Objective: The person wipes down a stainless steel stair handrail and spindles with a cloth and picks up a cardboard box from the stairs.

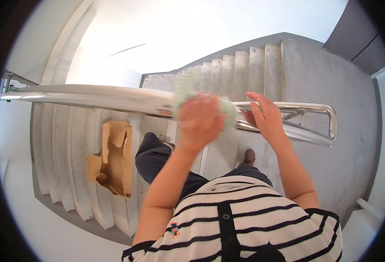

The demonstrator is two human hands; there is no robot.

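Observation:
My left hand (200, 119), blurred by motion, grips a pale green cloth (187, 86) over the polished metal handrail (114, 96). Part of the cloth sticks out above the rail, and another part shows to the right of the fingers. Close by on the right, my right hand (266, 114) hovers at the rail with fingers apart and nothing in it. Whether its fingertips touch the metal I cannot tell. At the right the rail ends in a bent tubular loop (331, 121).
A torn, open cardboard box (115, 163) lies on the stairs (76, 157) at the left. Another flight of steps (241, 73) runs beyond the rail. The grey landing (330, 82) spreads to the right. My shoe (250, 156) stands on a step below the rail.

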